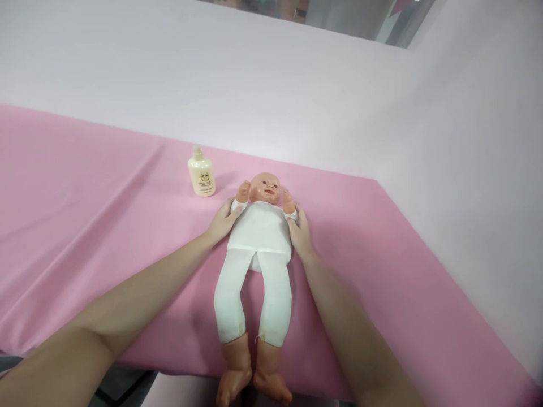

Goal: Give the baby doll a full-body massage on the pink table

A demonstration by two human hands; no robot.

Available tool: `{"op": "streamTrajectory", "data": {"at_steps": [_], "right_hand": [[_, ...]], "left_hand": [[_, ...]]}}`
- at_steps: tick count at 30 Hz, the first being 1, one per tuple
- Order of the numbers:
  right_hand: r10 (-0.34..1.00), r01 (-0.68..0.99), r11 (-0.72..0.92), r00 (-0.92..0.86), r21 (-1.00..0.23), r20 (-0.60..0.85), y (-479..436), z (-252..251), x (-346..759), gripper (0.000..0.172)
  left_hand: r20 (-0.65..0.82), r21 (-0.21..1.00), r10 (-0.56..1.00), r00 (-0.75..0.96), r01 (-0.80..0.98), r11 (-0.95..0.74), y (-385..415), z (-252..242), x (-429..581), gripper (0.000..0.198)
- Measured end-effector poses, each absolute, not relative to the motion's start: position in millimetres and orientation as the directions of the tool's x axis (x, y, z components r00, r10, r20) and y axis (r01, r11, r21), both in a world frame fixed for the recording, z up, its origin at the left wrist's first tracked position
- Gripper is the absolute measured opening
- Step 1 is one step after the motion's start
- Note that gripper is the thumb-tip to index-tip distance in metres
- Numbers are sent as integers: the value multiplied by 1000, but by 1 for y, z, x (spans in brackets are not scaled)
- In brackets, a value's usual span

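Observation:
A baby doll (263, 229) in white cloth lies on its back on the pink sheet, head toward the wall and bare feet at the near table edge. My left hand (223, 221) is closed around the doll's arm on the left, thumb on top near the white cuff. Around the doll's other arm, my right hand (300, 232) is closed in the same way, with its thumb by the cuff. Both doll hands point up beside its head. Parts of my fingers are hidden behind the doll's arms.
A cream-coloured pump bottle (202, 174) with a dark printed label stands upright left of the doll's head. The pink sheet (106, 186) covers the table and has folds at the left. A white wall (169, 73) rises behind, with a window (335, 20) at the top.

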State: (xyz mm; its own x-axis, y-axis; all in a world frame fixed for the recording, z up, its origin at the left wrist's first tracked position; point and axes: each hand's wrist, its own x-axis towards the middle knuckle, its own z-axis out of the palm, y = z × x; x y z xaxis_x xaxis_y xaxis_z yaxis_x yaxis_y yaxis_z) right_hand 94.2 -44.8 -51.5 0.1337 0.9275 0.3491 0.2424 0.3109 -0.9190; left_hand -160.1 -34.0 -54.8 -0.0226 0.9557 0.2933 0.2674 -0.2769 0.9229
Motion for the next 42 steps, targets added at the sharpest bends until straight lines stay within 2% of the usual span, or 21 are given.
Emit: {"op": "streamTrajectory", "data": {"at_steps": [20,42], "right_hand": [[929,239,303,143,-922,342,-44,-53,94,53],[923,253,319,134,-913,360,-42,-55,95,52]], "left_hand": [[245,940,969,-22,249,-232,-37,-51,-159,53],[283,921,959,-14,282,-268,-34,-56,-161,54]]}}
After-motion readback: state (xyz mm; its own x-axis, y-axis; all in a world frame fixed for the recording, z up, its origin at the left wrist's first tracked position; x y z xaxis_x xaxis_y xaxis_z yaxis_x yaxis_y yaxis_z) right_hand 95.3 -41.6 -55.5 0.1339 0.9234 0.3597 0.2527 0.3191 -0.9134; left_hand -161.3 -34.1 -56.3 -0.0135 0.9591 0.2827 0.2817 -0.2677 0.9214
